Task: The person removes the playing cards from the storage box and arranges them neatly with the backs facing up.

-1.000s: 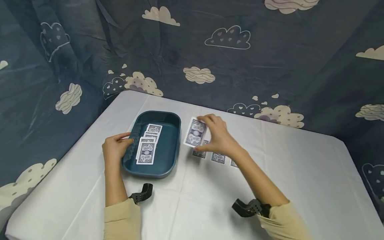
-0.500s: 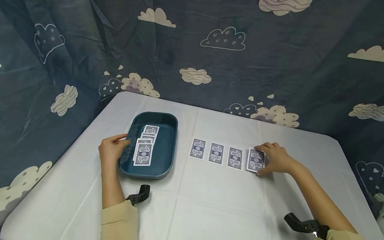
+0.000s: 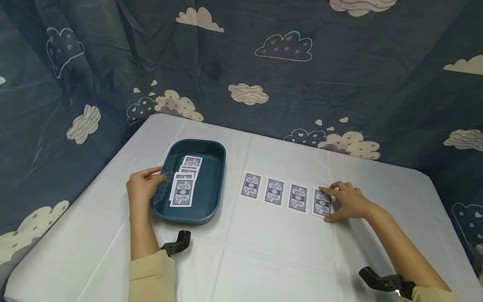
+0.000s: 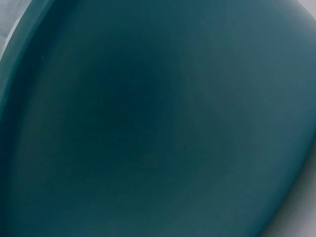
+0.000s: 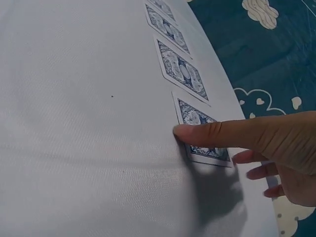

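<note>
My left hand (image 3: 142, 188) pinches the left rim of a dark teal tray (image 3: 211, 188) between thumb and fingers. Inside the tray, several face-down playing cards (image 3: 182, 193) lie overlapped in a slanting column. At the right end of a row on the table, my right hand (image 3: 349, 202) grips a face-down playing card (image 3: 320, 202) by its near and far edges. In the right wrist view, the thumb spans this blue-patterned card (image 5: 195, 116), its tip at one edge and the fingertips by the opposite one. Teal plastic fills the left wrist view.
Left of the gripped card lie three more face-down cards: one nearest the tray (image 3: 250, 186), a middle card (image 3: 273, 192) and one beside my hand (image 3: 297, 198). A white cloth covers the table (image 3: 279, 260). Behind it hangs a dark curtain (image 3: 222, 54) with cloud prints.
My right hand has carried a card from beside the tray to the row's right end and lowered it level with the others. The left hand has stayed at the tray rim.
</note>
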Demonstrator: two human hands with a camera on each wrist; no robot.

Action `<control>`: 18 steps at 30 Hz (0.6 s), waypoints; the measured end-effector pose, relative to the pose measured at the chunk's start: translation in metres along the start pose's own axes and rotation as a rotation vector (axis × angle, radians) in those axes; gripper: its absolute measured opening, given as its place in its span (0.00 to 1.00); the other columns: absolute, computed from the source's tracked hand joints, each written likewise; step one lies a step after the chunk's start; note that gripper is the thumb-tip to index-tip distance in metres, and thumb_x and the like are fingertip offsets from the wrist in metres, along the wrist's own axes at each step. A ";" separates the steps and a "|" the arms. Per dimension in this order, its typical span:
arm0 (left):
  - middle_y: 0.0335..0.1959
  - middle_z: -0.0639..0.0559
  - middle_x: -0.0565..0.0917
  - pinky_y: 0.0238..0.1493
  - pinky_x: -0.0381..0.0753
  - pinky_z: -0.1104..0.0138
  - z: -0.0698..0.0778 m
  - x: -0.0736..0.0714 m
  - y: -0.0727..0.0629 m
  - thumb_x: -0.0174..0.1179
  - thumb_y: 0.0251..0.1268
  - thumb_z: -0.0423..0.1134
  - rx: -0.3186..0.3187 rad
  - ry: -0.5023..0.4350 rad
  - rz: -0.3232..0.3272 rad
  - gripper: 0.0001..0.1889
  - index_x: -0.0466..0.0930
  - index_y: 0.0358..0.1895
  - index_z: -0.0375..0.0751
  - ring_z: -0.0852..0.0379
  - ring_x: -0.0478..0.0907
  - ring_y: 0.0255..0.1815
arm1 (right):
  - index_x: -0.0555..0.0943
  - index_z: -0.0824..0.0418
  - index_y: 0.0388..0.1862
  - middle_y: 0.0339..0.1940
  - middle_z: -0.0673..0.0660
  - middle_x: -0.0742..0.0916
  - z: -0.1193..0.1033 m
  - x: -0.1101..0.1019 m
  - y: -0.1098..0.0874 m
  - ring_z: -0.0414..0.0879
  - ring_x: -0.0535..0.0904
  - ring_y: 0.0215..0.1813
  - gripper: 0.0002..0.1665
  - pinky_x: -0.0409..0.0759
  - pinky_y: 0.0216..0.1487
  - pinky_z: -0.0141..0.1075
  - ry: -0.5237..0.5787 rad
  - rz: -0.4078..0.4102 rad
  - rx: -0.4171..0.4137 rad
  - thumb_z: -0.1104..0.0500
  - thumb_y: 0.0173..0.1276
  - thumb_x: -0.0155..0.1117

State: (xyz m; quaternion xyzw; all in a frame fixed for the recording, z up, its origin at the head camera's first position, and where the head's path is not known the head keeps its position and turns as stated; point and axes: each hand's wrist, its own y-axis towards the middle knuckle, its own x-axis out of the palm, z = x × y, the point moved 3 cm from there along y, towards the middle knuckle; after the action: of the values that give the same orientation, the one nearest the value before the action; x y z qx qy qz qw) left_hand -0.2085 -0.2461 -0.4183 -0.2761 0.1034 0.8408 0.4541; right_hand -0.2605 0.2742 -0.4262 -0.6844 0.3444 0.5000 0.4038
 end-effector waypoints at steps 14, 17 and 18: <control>0.41 0.40 0.84 0.39 0.71 0.64 0.001 0.001 -0.001 0.62 0.52 0.40 0.009 -0.012 0.019 0.18 0.83 0.49 0.42 0.47 0.81 0.42 | 0.76 0.51 0.58 0.50 0.59 0.78 -0.087 -0.026 0.054 0.59 0.72 0.50 0.45 0.68 0.51 0.56 0.011 0.358 -0.074 0.30 0.42 0.68; 0.41 0.40 0.84 0.40 0.71 0.65 0.001 0.001 -0.001 0.62 0.52 0.40 0.012 -0.013 0.020 0.18 0.83 0.49 0.42 0.47 0.81 0.42 | 0.76 0.50 0.57 0.50 0.57 0.77 -0.120 -0.030 0.073 0.58 0.72 0.49 0.44 0.69 0.51 0.54 0.031 0.384 -0.119 0.30 0.42 0.68; 0.41 0.40 0.84 0.40 0.71 0.65 0.001 0.001 -0.001 0.62 0.52 0.40 0.011 -0.012 0.016 0.18 0.82 0.49 0.42 0.47 0.81 0.42 | 0.76 0.50 0.57 0.50 0.57 0.77 -0.132 -0.031 0.079 0.58 0.72 0.49 0.44 0.69 0.50 0.54 0.033 0.391 -0.139 0.30 0.43 0.67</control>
State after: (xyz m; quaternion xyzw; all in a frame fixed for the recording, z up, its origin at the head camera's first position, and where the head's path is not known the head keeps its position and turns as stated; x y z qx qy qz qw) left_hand -0.2087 -0.2446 -0.4175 -0.2677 0.1073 0.8456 0.4492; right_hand -0.2837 0.1235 -0.3902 -0.6387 0.4419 0.5802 0.2453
